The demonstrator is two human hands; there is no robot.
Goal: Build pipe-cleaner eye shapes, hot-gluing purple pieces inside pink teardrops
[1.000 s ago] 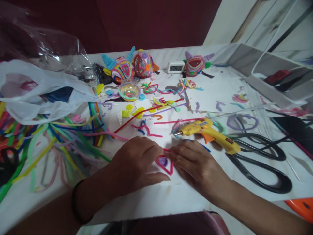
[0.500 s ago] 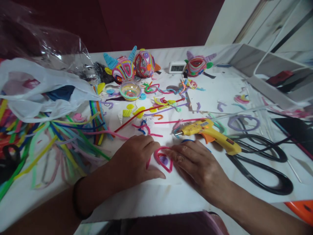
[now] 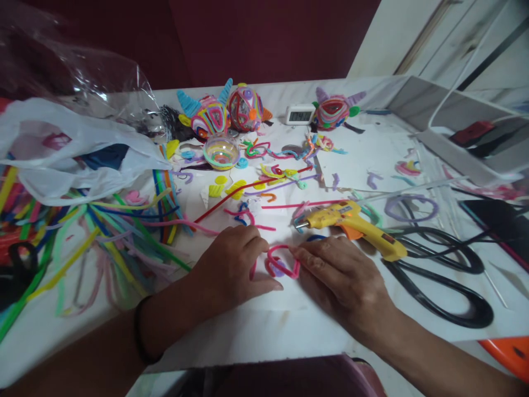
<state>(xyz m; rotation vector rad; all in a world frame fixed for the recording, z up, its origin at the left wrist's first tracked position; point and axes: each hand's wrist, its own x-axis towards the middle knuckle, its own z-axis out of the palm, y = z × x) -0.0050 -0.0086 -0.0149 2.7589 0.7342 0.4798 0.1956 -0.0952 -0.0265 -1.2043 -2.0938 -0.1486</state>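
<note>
A maroon panel point(image 3: 264, 41) rose behind a white table point(image 3: 231, 336). Near its front edge, the left hand point(image 3: 227, 270) curved with thumb and forefinger parted, while the right hand point(image 3: 339, 281) pinched the side of a bent pink loop between the two. A yellow glue gun point(image 3: 357, 226) lay just beyond the right hand. A small purple piece point(image 3: 278, 269) showed through the loop point(image 3: 296, 271).

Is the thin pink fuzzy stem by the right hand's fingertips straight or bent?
Bent: the pink fuzzy stem curves round into a loop beside the right hand.
</note>
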